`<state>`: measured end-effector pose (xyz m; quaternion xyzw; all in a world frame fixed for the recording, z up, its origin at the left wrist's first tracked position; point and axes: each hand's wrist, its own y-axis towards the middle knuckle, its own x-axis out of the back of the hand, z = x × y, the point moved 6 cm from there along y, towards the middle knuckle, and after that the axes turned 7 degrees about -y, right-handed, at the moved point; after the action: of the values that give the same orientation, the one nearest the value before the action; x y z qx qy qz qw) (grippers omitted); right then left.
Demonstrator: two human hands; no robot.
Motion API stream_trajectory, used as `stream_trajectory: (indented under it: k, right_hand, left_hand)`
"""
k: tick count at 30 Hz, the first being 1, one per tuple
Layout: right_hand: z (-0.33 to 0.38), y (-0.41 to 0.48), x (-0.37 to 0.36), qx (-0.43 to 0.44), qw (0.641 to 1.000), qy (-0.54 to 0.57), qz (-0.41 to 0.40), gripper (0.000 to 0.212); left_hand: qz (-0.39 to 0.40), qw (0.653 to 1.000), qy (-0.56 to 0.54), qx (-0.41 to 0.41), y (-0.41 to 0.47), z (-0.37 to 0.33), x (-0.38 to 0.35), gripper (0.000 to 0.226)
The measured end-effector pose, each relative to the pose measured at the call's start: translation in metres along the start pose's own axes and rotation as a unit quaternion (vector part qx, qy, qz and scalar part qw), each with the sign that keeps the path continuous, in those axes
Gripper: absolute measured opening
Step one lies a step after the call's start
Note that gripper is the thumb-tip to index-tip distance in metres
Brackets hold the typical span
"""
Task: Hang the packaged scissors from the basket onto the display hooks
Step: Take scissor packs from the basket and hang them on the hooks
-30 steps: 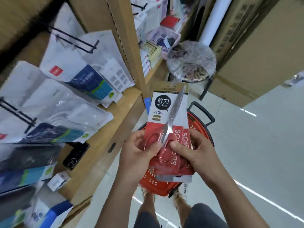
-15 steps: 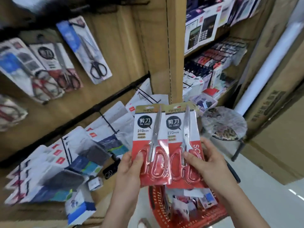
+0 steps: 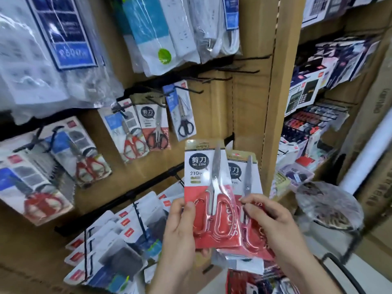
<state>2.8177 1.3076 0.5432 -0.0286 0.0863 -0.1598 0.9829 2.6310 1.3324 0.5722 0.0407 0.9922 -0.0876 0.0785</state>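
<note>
The left hand [image 3: 180,236] grips the front pack of scissors [image 3: 203,177] by its lower left edge, thumb curled over the red card. Just to its right, the right hand [image 3: 273,223] pinches the second pack of scissors [image 3: 241,172], which sits partly behind the first, their cards overlapping. Below the right hand lies the red basket [image 3: 232,281]. Above both hands, empty black hooks [image 3: 244,71] jut from the board; up and left of the left hand hang other scissors packs [image 3: 156,128].
</note>
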Motion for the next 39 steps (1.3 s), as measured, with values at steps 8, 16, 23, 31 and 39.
stream_trajectory:
  k: [8, 16, 23, 31, 39]
  right_hand:
    - [0.009, 0.004, -0.096, 0.015, 0.998, -0.052, 0.040, 0.029]
    - [0.016, 0.020, -0.126, 0.026, 0.998, -0.057, 0.008, 0.028]
    - [0.020, 0.041, -0.119, 0.054, 0.997, -0.059, -0.009, 0.023]
    - [0.025, 0.073, -0.103, 0.063, 0.993, -0.100, 0.030, 0.030]
    - [0.018, 0.100, -0.095, 0.034, 0.988, -0.124, 0.086, 0.028]
  left_hand:
    - [0.031, 0.996, 0.022, -0.078, 0.033, -0.039, 0.083, 0.018]
    - [0.063, 0.989, 0.071, -0.114, 0.064, -0.060, 0.101, 0.017]
    - [0.049, 0.988, 0.091, -0.113, 0.085, -0.061, 0.085, 0.016]
    - [-0.002, 0.986, 0.091, -0.143, 0.091, -0.054, 0.069, 0.013]
    - [-0.038, 0.968, 0.198, -0.150, 0.088, -0.053, 0.066, 0.019]
